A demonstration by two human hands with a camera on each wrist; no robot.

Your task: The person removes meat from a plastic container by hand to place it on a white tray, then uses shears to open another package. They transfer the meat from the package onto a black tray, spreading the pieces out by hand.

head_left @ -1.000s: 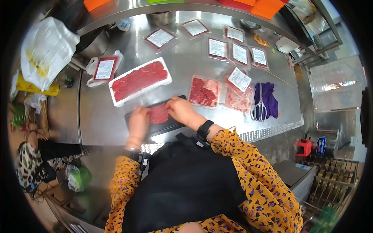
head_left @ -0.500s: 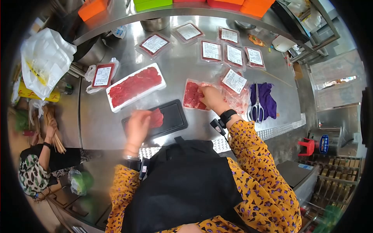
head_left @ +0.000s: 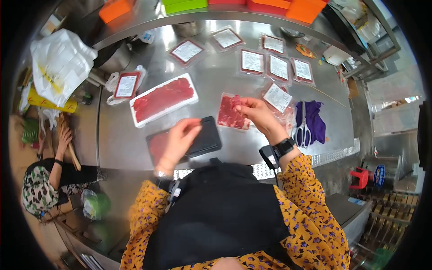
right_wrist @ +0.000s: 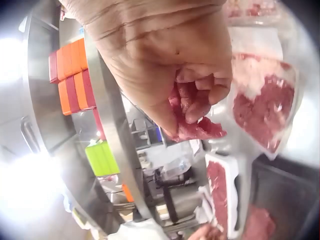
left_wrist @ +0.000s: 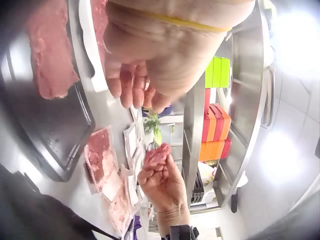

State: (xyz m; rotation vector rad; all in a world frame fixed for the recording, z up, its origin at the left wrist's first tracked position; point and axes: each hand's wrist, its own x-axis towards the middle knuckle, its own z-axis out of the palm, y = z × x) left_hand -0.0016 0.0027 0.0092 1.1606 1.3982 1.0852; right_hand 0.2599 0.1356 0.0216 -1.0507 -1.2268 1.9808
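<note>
My right hand (head_left: 263, 116) pinches a small piece of raw red meat (right_wrist: 200, 131) between thumb and fingers, held up above an opened meat pack (head_left: 230, 119). My left hand (head_left: 180, 139) is over a black tray (head_left: 208, 139), fingers loosely bent and holding nothing. On the tray's left end lies a flat slice of meat (left_wrist: 52, 55), partly hidden by the left hand in the head view. Behind the tray, a white foam tray (head_left: 167, 114) holds a long layer of red meat (head_left: 163, 100).
Several sealed, labelled meat packs (head_left: 252, 61) lie toward the back of the steel table. Scissors (head_left: 303, 130) rest on a purple cloth (head_left: 317, 121) at the right. A steel shelf (head_left: 216, 15) with coloured boxes crosses the back. Another person's hand (head_left: 65, 136) holds sticks at the left.
My right hand went from the slice on the black tray to the opened pack, then rose with a piece of meat. My left hand let go of the slice, which now lies farther left.
</note>
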